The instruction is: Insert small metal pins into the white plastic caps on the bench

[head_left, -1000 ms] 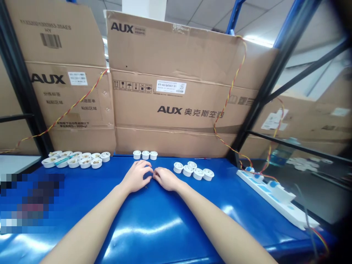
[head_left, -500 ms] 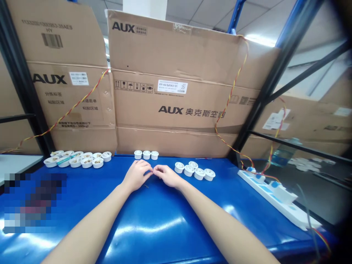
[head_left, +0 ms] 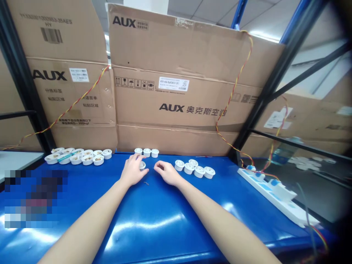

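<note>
My left hand [head_left: 134, 170] is open above the blue table, its thumb and fingers spread apart. A small round white plastic piece [head_left: 142, 166] sits beside its palm, partly hidden by the hand; I cannot tell whether they touch. My right hand [head_left: 166, 172] is closed in a pinch just to the right, its fingertips around something too small to make out. A few tiny thin metal pieces [head_left: 146, 183] lie on the table below the left hand.
Three white round pieces [head_left: 147, 152] stand behind my hands, and several more [head_left: 199, 171] are to the right. Several open white cups [head_left: 87, 160] with small contents fill the back left, a teal tool [head_left: 64, 158] across them. A power strip [head_left: 275, 196] lies right; cardboard [head_left: 170, 135] walls the back.
My hands have moved apart from their touching fingertips. The left hand has opened, showing the white piece beside it. My right hand still pinches near the same place.
</note>
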Demonstrator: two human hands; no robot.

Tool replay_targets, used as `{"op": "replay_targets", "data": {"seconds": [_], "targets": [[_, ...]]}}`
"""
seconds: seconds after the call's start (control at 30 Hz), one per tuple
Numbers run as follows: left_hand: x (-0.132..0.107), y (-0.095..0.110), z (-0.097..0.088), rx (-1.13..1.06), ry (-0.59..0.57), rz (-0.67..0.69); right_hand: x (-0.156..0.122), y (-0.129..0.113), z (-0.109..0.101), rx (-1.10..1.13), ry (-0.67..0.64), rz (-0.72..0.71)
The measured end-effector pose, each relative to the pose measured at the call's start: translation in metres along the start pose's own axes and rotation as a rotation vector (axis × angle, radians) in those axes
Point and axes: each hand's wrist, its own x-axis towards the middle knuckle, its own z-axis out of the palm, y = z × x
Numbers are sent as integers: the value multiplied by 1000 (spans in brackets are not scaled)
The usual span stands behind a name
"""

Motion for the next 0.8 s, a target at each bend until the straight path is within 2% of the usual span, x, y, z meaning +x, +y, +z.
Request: {"op": "replay_targets", "data": {"seconds": [0.1, 0.17, 0.37, 0.67, 0.8], "targets": [[0, -14, 7, -2, -30, -171, -1, 1, 0, -110, 32, -20], [0, -19, 9, -45, -61, -202, -1, 2, -1, -162, 45, -31], [1, -12, 7, -190, -82, -79, -1, -3, -2, -251, 92, -64], [-1, 12, -3, -72, -41, 170, 2, -20, 6, -237, 150, -93], [-1, 17, -4, -23, -20, 214, 0, -23, 6, -216, 174, -66]]}}
